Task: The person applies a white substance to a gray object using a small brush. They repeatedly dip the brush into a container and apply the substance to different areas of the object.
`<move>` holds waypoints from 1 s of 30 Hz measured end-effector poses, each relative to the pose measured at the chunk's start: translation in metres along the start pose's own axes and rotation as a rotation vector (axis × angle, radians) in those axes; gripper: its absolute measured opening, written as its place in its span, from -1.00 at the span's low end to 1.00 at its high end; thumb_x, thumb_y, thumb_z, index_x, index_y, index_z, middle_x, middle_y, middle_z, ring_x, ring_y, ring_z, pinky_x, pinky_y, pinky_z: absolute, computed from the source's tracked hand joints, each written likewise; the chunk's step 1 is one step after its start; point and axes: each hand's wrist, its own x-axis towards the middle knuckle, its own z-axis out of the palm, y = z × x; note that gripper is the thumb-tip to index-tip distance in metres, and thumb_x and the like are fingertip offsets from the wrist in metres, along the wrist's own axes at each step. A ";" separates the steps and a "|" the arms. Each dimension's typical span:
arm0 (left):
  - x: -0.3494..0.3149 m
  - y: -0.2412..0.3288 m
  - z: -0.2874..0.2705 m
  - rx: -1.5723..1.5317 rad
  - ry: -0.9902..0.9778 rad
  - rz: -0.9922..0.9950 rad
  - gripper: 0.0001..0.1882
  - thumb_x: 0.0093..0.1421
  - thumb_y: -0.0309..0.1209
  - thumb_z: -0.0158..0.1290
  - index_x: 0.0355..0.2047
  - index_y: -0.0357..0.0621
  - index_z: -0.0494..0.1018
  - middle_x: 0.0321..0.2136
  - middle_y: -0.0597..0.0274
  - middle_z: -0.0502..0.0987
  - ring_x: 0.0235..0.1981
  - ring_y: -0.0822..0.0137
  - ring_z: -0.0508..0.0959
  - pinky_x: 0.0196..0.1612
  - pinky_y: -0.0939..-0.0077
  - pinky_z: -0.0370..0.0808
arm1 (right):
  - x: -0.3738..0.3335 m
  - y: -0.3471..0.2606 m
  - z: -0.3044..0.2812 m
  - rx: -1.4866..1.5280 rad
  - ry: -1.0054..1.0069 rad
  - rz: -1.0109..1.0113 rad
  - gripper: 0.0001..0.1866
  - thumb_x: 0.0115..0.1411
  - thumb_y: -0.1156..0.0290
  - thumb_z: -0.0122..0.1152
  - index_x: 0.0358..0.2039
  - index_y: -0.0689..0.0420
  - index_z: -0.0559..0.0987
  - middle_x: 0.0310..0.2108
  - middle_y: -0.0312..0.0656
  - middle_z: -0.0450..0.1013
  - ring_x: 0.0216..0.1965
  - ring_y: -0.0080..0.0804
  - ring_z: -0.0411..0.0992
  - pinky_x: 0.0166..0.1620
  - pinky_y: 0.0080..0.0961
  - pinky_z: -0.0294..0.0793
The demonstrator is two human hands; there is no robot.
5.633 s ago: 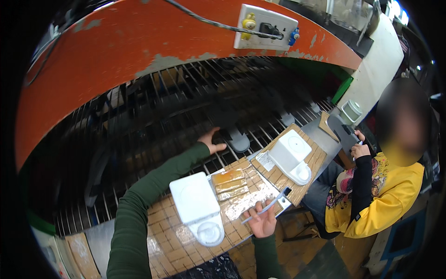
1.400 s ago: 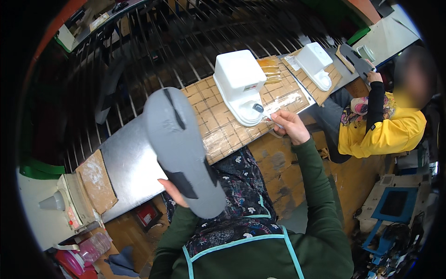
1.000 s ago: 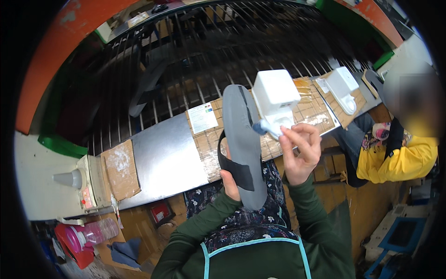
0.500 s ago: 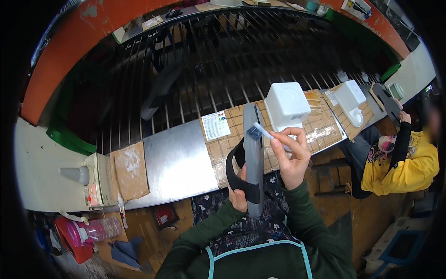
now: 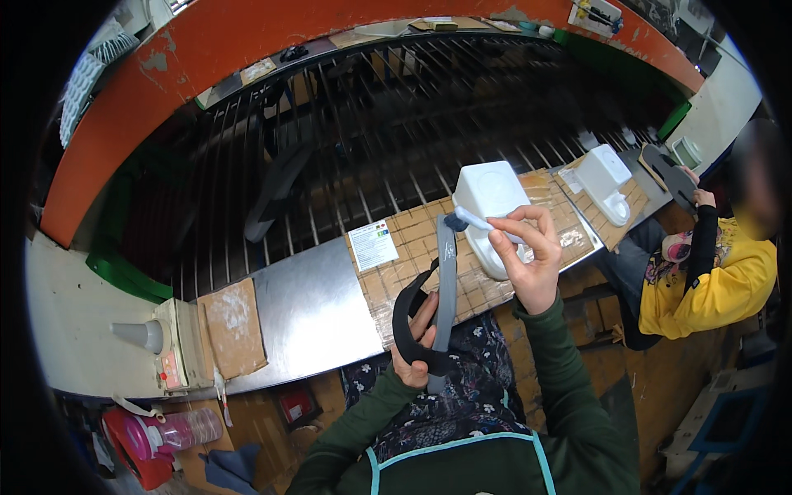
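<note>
My left hand (image 5: pixel 411 373) is closed round a grey slipper (image 5: pixel 447 289) with a broad black strap (image 5: pixel 402 318). The slipper stands nearly upright over my lap, edge toward me, some fingers reaching through behind the strap. A short brush (image 5: pixel 472 218) with a pale handle and dark bristles is pinched in my right hand (image 5: pixel 532 262). Its bristles are at the upper end of the sole's edge; whether they touch it I cannot tell. Right behind the brush stands a white box-shaped container (image 5: pixel 493 188) with a dish-like base.
Cardboard (image 5: pixel 421 223) with a printed label sheet (image 5: pixel 373 246) covers part of the metal bench (image 5: pixel 309 305). Beyond runs a rack of metal bars carrying another dark slipper (image 5: pixel 276 190). At right, a person in a yellow top (image 5: pixel 701 289) holds a slipper beside a second white container (image 5: pixel 604 177).
The slipper has turned more edge-on. My right hand has brought the brush from the sole's face up to the sole's top end. The view has shifted slightly.
</note>
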 end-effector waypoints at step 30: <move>0.029 0.044 -0.015 -0.049 -0.073 -0.274 -0.16 0.32 0.19 -0.36 0.23 -0.40 0.22 0.17 -0.23 0.27 0.17 0.03 0.30 0.21 0.25 0.19 | -0.009 0.020 -0.019 0.044 -0.188 -0.169 -0.81 0.04 0.61 0.34 -0.27 0.26 0.66 -0.26 -0.19 0.36 -0.36 -0.53 0.36 -0.34 -0.65 0.35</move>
